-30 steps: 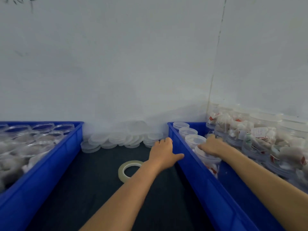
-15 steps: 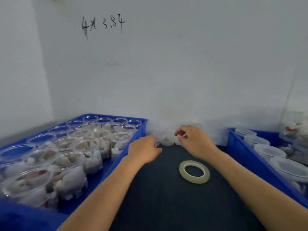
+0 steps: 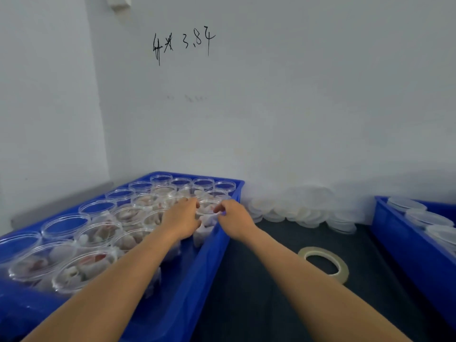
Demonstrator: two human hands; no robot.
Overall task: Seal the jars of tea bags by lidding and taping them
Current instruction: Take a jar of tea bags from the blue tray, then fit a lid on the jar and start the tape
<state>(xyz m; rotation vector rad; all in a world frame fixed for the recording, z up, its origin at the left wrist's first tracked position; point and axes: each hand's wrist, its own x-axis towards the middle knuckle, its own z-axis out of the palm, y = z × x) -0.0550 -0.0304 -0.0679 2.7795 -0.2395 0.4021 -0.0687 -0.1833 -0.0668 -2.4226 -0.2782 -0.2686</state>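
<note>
Both hands (image 3: pixel 207 218) grip open jar (image 3: pixel 208 210) rim, left hand (image 3: pixel 181 219), right hand (image 3: pixel 234 219).

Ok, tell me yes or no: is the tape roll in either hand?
No, the tape roll lies flat on the dark mat, apart from both hands, which reach to an open jar in the left blue crate.

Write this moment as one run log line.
step: jar pickup | both hands on open jar in left bin | tape roll idle
</note>
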